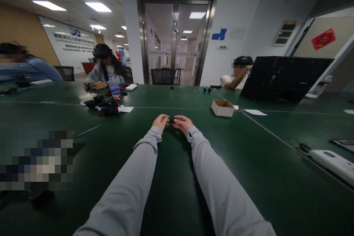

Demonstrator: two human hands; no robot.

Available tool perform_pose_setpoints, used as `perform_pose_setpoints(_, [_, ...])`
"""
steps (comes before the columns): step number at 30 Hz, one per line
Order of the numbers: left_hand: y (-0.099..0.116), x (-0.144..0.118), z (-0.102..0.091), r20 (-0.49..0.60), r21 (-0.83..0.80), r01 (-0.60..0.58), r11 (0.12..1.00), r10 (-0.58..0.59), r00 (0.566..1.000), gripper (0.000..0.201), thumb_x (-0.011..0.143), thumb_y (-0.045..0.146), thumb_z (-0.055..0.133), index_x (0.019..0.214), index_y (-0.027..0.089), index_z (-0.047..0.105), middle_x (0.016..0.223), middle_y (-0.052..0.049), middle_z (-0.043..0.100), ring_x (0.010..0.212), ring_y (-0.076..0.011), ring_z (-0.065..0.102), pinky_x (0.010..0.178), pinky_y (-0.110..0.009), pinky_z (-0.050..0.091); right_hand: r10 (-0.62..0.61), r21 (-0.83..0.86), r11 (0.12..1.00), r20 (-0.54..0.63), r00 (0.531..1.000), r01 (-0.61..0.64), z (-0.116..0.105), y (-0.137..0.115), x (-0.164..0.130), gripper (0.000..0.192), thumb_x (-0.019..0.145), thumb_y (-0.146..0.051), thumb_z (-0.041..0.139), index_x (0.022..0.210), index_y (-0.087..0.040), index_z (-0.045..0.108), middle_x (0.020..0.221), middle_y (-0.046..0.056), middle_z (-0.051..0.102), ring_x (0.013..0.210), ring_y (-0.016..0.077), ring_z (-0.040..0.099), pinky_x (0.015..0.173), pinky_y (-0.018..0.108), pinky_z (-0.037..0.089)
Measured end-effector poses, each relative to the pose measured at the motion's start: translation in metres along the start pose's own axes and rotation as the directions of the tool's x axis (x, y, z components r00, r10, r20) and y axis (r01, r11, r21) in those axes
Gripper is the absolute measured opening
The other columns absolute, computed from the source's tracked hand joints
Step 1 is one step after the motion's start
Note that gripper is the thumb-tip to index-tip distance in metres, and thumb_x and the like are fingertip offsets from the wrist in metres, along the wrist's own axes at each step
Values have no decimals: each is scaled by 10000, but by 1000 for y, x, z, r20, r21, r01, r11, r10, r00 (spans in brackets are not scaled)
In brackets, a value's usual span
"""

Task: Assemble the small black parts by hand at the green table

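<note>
My arms in grey sleeves reach forward over a green table (pixel 171 191). Between my fingertips is a small black piece (pixel 172 120), too small at this distance to tell its kind. My left hand (pixel 160 121) pinches its left end, where a lighter bit shows. The fingers of my right hand (pixel 183 123) are closed around its right end, covering part of it. Both hands are just above or resting on the tabletop; which of these I cannot tell.
An open box (pixel 222 108) stands right of my hands. Left are a heap of black parts (pixel 103 105), a water bottle (pixel 113 85) and a thin blue stick (pixel 87 131). A black monitor (pixel 284 77) and white power strip (pixel 332 162) are right. Several people sit around the table.
</note>
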State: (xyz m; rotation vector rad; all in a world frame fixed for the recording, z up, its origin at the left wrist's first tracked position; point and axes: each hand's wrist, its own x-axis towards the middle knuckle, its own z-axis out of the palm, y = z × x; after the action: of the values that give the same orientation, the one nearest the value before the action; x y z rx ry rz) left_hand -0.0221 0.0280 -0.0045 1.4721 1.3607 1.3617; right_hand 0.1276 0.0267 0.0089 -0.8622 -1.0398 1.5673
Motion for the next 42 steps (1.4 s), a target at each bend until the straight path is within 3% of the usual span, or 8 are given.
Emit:
perform_pose_setpoints(3, [-1,0,1,-5,5,-64,998,64,998,205,667,244,562,859,174,584,636,3,582,597,-106,538,559,-209,402,-4,1,1000,7,1000,4,0,-1,-1,205,643,-40,659,799,-148,581,644,13,638,511,113,609,516,223,516])
perform_pose_setpoints(10, [-2,0,1,4,14,-52,999,52,999,202,684,253,529,860,175,591,622,4,584,570,-102,535,541,-204,395,-6,12,1000,20,1000,6,1,-2,-3,209,634,-35,667,787,-151,584,654,12,639,514,110,606,526,231,517])
perform_pose_setpoints(14, [-3,1,1,13,12,-4,1000,4,1000,240,735,330,464,867,176,592,525,18,544,456,-92,469,469,-202,361,4,10,1000,14,1000,-5,1,-3,-3,204,637,-31,660,786,-149,585,626,9,632,510,114,606,520,228,514])
perform_pose_setpoints(18, [-4,3,2,10,14,-32,999,31,999,205,690,261,514,857,174,596,579,13,566,524,-92,507,480,-187,361,10,11,1000,17,1000,-10,2,-3,-3,202,642,-24,650,789,-145,581,618,9,630,502,113,604,511,222,510])
perform_pose_setpoints(22, [-4,2,2,22,-12,-6,1000,7,1000,226,735,312,458,843,169,595,544,17,538,481,-90,487,449,-190,347,12,4,1000,22,1000,-12,1,-3,-3,208,633,-38,668,791,-146,585,610,8,627,513,112,605,525,228,516])
perform_pose_setpoints(28, [0,-1,1,15,-13,-33,999,33,999,194,671,183,494,831,173,603,583,13,564,549,-94,524,488,-185,380,8,0,1000,48,999,-8,0,-2,-3,210,629,-42,670,796,-144,592,628,15,639,519,113,609,524,225,517])
perform_pose_setpoints(33, [4,-4,0,60,4,-27,1000,26,998,241,753,318,440,837,160,601,400,44,448,384,-81,433,412,-186,327,8,-13,1000,65,998,-7,-1,-2,-2,206,627,-57,681,794,-144,599,620,13,638,516,110,606,524,229,520])
perform_pose_setpoints(42, [8,-4,-2,54,-26,-3,1000,4,999,230,738,301,457,839,158,606,427,36,465,399,-79,427,411,-186,334,16,-13,1000,70,997,-15,0,-3,-4,204,646,-39,658,811,-139,595,633,19,640,523,110,611,532,222,519])
